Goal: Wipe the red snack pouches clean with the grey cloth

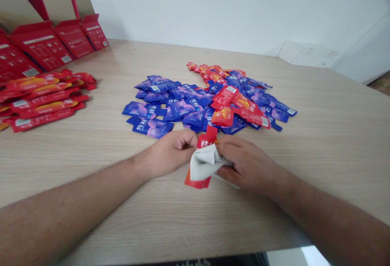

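Both my hands meet at the near middle of the wooden table (319,136). My left hand (170,152) is closed, pinching the top edge of a small stack of red sachets (203,164). My right hand (248,162) is closed around the same stack from the right; the silver backs of the sachets face me. Just beyond my hands lies a loose pile of blue sachets (170,105) mixed with red sachets (228,95).
Rows of red sachets (45,99) lie stacked at the left edge. Behind them stand open red cardboard boxes (55,38) with raised flaps. A white wall runs along the back. The table's near edge is just below my forearms.
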`<state>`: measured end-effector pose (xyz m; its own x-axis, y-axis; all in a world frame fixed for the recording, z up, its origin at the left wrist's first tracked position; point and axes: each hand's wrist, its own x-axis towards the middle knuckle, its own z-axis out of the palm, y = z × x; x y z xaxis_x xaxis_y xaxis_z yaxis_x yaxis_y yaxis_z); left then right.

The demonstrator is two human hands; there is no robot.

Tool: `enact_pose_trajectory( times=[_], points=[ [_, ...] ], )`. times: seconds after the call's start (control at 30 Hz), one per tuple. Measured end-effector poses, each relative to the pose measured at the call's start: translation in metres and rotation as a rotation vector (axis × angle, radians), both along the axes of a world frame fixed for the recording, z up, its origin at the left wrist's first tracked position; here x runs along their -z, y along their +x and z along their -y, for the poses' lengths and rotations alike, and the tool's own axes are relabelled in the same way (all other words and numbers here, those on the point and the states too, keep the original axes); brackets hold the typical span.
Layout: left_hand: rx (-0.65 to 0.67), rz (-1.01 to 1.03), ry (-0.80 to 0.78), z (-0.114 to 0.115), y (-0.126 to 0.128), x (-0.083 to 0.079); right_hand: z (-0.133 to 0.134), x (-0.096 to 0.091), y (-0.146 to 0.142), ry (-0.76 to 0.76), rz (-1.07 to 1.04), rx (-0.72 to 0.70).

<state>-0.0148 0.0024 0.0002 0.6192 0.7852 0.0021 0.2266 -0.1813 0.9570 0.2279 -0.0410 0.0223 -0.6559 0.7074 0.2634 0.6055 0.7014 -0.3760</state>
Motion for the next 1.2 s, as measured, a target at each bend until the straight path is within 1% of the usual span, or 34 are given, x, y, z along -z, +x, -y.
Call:
enact_pose_trajectory(
  times=[0.03, 0.07, 0.2, 0.23, 0.27, 0.37, 0.4, 0.43, 0.53, 0.57, 0.6, 0.7, 0.77, 0.8, 0.9, 0.93, 0.97, 1.07, 1.1, 1.13, 1.2],
  points=[
    [-0.004, 0.003, -0.004, 0.0004, 0.0001, -0.0002, 0.0007, 0.0, -0.0003, -0.009, 0.006, -0.025],
    [-0.009, 0.004, -0.006, 0.0006, 0.0001, -0.0005, 0.0011, 0.0, -0.0003, -0.013, 0.008, -0.021],
    [-0.003, 0.006, -0.005, 0.0004, 0.0001, -0.0015, -0.0011, 0.0001, 0.0021, 0.031, -0.018, 0.159],
    [0.004, 0.007, -0.007, 0.0004, 0.0001, -0.0015, -0.0017, 0.0003, 0.0025, 0.036, -0.022, 0.172],
    [0.008, 0.01, -0.01, 0.0004, 0.0001, -0.0014, -0.0018, 0.0004, 0.0025, 0.03, -0.022, 0.152],
    [0.004, 0.02, -0.02, 0.0007, 0.0, -0.0011, -0.0001, 0.0008, 0.0007, -0.026, -0.008, 0.018],
    [0.0, 0.023, -0.024, 0.0007, 0.0, -0.0011, 0.0005, 0.0009, 0.0001, -0.034, -0.004, 0.005],
    [-0.005, 0.026, -0.025, 0.0006, -0.0001, -0.0011, 0.0007, 0.0009, -0.0003, -0.028, -0.002, 0.024],
    [0.002, 0.034, -0.013, 0.0, 0.0, -0.001, -0.0002, 0.0009, 0.0004, 0.034, -0.013, 0.163],
    [0.006, 0.035, -0.01, -0.0001, 0.0, -0.0009, -0.0004, 0.0008, 0.0008, 0.047, -0.017, 0.189],
    [0.009, 0.036, -0.01, 0.0, 0.0, -0.0007, -0.0002, 0.0007, 0.001, 0.046, -0.017, 0.184],
    [0.007, 0.031, -0.028, 0.0011, 0.0, -0.0003, 0.0022, 0.0001, 0.0001, -0.006, 0.008, 0.06],
    [0.003, 0.029, -0.034, 0.0017, 0.0001, -0.0007, 0.0034, -0.0001, -0.0006, -0.025, 0.016, 0.022],
    [0.001, 0.026, -0.033, 0.0018, 0.0001, -0.0011, 0.0033, -0.0002, -0.0007, -0.015, 0.008, 0.047],
    [0.006, 0.024, -0.023, 0.0012, 0.0002, -0.0023, 0.0016, -0.0007, -0.0003, 0.043, -0.025, 0.185],
    [0.006, 0.024, -0.022, 0.001, 0.0002, -0.0025, 0.0013, -0.0009, -0.0003, 0.05, -0.029, 0.207],
    [0.004, 0.026, -0.02, 0.0007, 0.0001, -0.0025, 0.0013, -0.001, -0.0005, 0.043, -0.025, 0.197],
    [-0.01, 0.024, -0.006, 0.0003, -0.0002, -0.0022, 0.0025, -0.001, -0.0015, -0.012, -0.009, 0.071],
    [-0.007, 0.024, 0.002, 0.0002, -0.0003, -0.0023, 0.0024, -0.0008, -0.0014, -0.018, -0.011, 0.049],
    [0.001, 0.027, 0.012, 0.0002, -0.0004, -0.0026, 0.0017, -0.0006, -0.001, -0.011, -0.018, 0.054],
    [0.027, 0.028, 0.024, 0.0004, -0.0005, -0.0038, -0.0009, -0.0003, 0.001, 0.033, -0.047, 0.136]
  ],
)
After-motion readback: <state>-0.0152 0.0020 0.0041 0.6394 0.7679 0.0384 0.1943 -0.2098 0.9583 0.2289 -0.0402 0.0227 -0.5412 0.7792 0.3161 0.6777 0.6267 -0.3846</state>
